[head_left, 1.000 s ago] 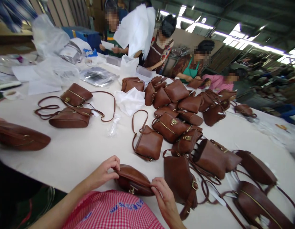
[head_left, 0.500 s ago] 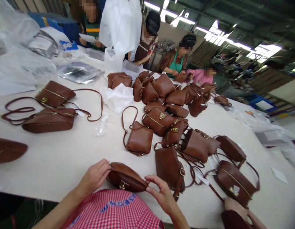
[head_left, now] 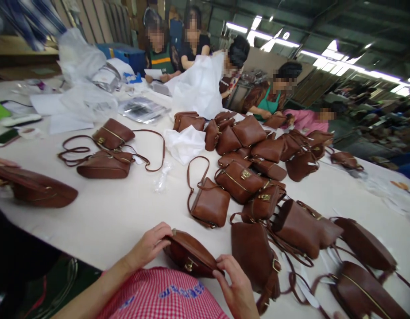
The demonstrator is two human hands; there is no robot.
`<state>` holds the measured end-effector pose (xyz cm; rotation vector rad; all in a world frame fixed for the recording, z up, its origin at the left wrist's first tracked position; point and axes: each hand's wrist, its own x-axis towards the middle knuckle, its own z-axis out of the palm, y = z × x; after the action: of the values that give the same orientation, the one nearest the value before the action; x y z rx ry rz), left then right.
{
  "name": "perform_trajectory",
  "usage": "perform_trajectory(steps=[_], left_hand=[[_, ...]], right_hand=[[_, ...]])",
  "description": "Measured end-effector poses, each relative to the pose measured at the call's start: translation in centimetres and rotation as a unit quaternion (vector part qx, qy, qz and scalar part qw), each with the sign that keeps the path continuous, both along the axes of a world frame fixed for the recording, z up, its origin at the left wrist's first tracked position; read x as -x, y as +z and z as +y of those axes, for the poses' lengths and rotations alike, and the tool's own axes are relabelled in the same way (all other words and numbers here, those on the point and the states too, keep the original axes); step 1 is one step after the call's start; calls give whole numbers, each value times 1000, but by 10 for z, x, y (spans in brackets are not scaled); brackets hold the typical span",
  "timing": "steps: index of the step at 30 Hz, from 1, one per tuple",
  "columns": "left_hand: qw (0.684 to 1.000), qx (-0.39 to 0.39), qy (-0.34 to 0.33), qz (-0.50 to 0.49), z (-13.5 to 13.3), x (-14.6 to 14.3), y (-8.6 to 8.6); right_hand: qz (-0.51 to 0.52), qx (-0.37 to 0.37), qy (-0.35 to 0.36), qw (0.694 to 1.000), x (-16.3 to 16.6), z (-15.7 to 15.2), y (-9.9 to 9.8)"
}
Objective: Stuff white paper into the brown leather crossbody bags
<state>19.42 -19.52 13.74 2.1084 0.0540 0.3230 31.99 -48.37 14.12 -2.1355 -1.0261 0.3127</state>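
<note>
A small brown leather bag point(head_left: 191, 254) with a gold clasp lies at the near edge of the white table point(head_left: 102, 212). My left hand point(head_left: 151, 243) pinches its left end, fingers curled on the flap. My right hand point(head_left: 237, 288) grips its right end with bent fingers. Just right of it stands another brown bag point(head_left: 254, 252) with a strap and buckle.
Several more brown bags are heaped mid-table point(head_left: 254, 150) and to the right point(head_left: 361, 283). Two strapped bags point(head_left: 107, 150) lie at the left, with another bag point(head_left: 35, 190) held by a co-worker's hand. White tissue point(head_left: 185, 141) and plastic wrap sit further back. Several people work along the far side.
The view swung back left and slightly down. Both my hands stay on the bag's ends; the far worker's raised white sheet has come down onto the table.
</note>
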Motion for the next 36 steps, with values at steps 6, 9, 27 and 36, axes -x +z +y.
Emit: perform_trajectory(steps=[6,9,27,36], left_hand=[[998,-10,-55,-5,14,0,-1],[995,-60,-64,-39,17,-4,-2],[986,4,154,-62,-32,-21,-33],[993,102,-41,-43,-10,-13,-30]], right_hand=[[-87,0,57,995,-8,-10,-7],[-94,22,77,992,-6,-2,0],[86,44,24,995,15,63,2],[100,0,39,994,18,84,-4]])
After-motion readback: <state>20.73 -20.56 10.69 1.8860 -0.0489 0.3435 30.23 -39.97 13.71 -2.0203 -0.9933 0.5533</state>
